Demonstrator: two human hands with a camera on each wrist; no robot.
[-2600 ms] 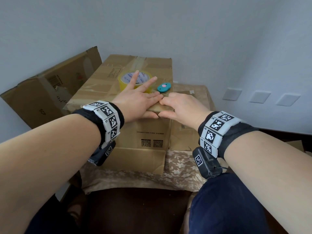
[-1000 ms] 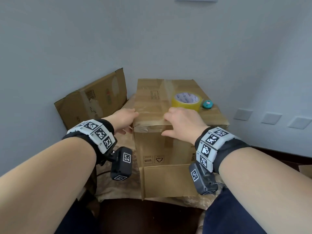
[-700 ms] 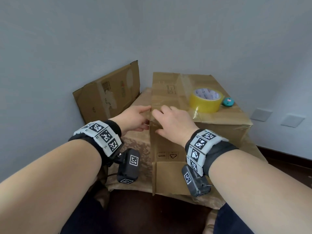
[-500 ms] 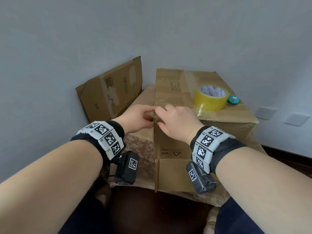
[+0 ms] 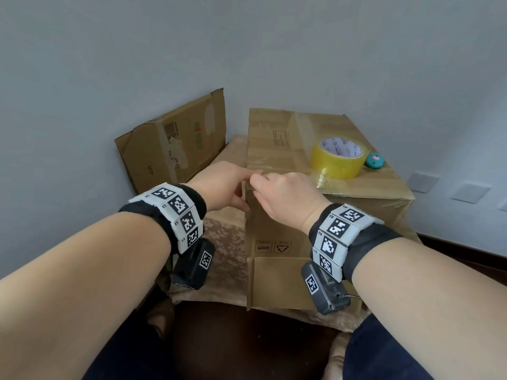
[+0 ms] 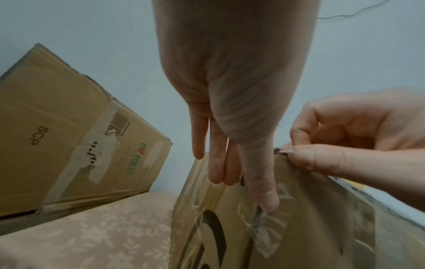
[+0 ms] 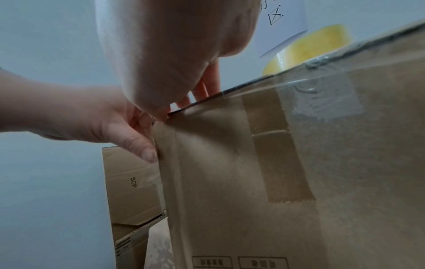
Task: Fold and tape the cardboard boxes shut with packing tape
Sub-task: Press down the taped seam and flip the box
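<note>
A brown cardboard box (image 5: 299, 231) stands on the cloth-covered table, its top flaps closed under clear tape. My left hand (image 5: 241, 185) is at the box's near left top corner, fingers straight, its thumb (image 6: 264, 200) pressing a clear tape end onto the left side wall. My right hand (image 5: 256, 185) meets it there and pinches the box's top corner edge (image 6: 281, 152) between thumb and curled forefinger. A yellow roll of packing tape (image 5: 338, 157) and a small teal cutter (image 5: 375, 161) lie on the box top, right of both hands.
A second cardboard box (image 5: 175, 149) with old tape strips leans against the wall at the left. A floral cloth (image 5: 225, 231) covers the table. A loose flap (image 5: 277, 281) hangs at the box's front bottom. Wall plates (image 5: 424, 182) are at the right.
My hands came together from apart on the box's front top edge to its near left corner. The right hand now pinches that corner while the left thumb presses the side.
</note>
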